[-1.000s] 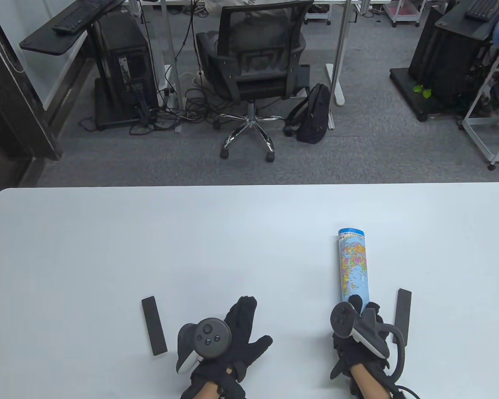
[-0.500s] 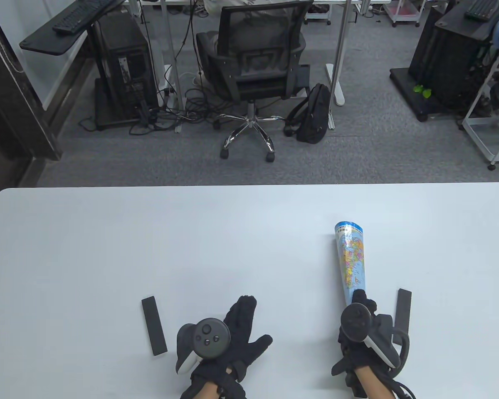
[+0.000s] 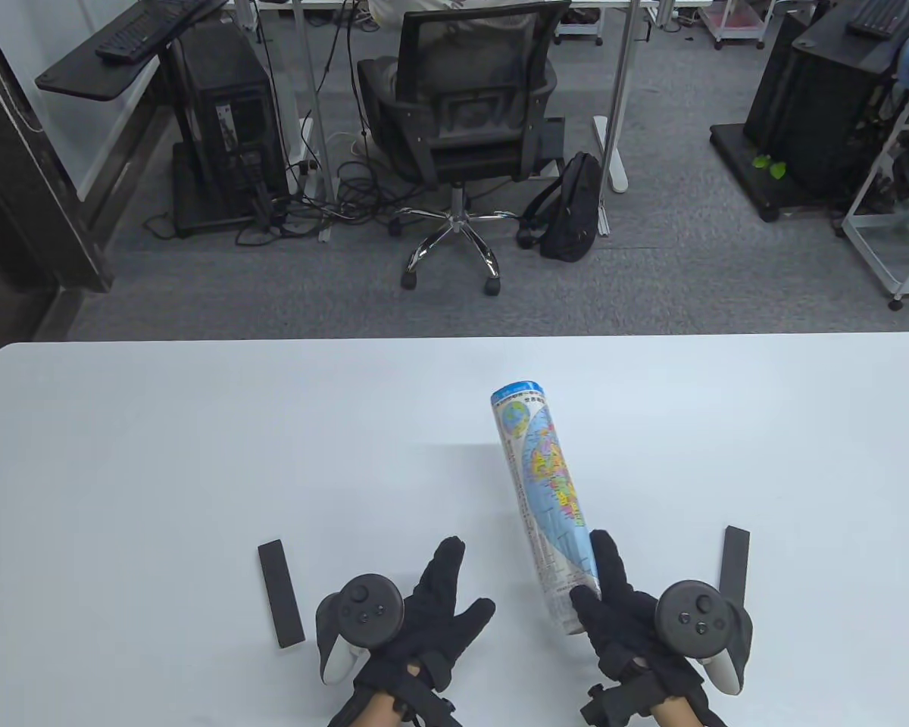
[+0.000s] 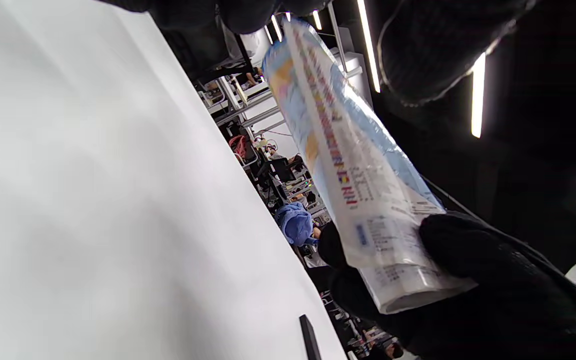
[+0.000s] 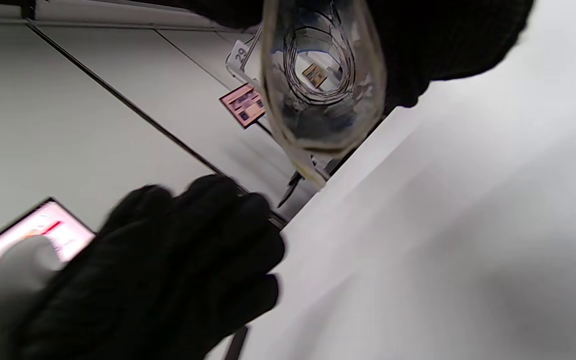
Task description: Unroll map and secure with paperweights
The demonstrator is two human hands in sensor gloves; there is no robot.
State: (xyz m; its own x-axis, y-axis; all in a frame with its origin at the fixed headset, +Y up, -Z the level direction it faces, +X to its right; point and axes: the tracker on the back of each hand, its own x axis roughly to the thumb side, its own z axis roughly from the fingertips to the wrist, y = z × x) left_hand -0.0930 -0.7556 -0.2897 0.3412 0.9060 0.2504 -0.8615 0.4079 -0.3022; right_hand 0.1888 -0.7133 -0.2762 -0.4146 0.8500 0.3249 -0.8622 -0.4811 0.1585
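**Right hand lifts a rolled map above a white table**

A white table (image 3: 197, 454) fills the near half of the table view, with an office floor beyond it. Two hands in black sensor gloves reach in from the near edge, each with a tracker on its back.

The right hand (image 3: 636, 621) grips the near end of a rolled map (image 3: 541, 485), fingers wrapped around the tube. The map is still fully rolled, printed in blue with coloured countries and a strip of small text along one edge. It is held off the table, tilted so that its far end leans to the left and away from the person. The left wrist view shows the roll raised clear of the tabletop, with the gloved fingers closed around its near end. The right wrist view looks straight down the open end of the roll, showing the coiled layers inside.

The left hand (image 3: 417, 621) is open and holds nothing, fingers spread and pointing away from the person, low over the table, near the map's gripped end but not touching it.

Two flat black bar-shaped paperweights lie on the table. The left paperweight (image 3: 281, 594) lies just left of the left hand. The right paperweight (image 3: 735, 564) lies just right of the right hand, partly hidden behind its tracker.
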